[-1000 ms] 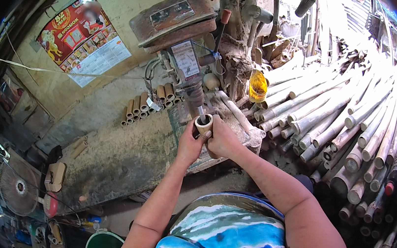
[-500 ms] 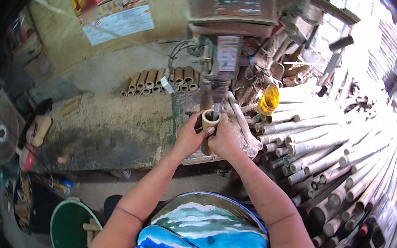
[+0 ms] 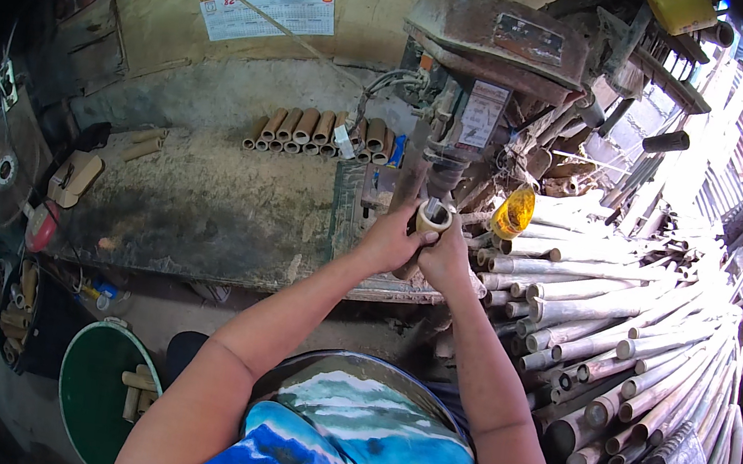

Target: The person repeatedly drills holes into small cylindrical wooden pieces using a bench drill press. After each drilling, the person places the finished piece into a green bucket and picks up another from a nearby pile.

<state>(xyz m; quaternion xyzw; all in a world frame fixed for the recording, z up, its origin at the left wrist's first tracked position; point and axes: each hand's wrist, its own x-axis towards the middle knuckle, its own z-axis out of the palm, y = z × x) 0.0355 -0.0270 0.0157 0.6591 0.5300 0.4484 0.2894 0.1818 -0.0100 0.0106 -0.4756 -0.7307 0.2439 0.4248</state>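
Both my hands are wrapped round a short hollow bamboo tube (image 3: pixel 433 220), its open end facing up. My left hand (image 3: pixel 392 242) grips its left side, the thumb across the front. On the other side my right hand (image 3: pixel 448 258) closes round it. Directly above stands a dusty drill press (image 3: pixel 496 48). Its metal bit (image 3: pixel 432 206) reaches down into the tube's mouth. The tube's lower part is mostly hidden by my fingers.
Cut bamboo tubes (image 3: pixel 319 133) are stacked at the back of the dusty workbench (image 3: pixel 208 203). Long bamboo poles (image 3: pixel 603 307) fill the right side. A yellow container (image 3: pixel 513 214) stands beside the press. At lower left are a green tub (image 3: pixel 79 382) and a fan (image 3: pixel 3 171).
My view has shifted, so the bench and press appear farther right. My hands still hold the bamboo tube at the bit, and the tube looks more tilted.
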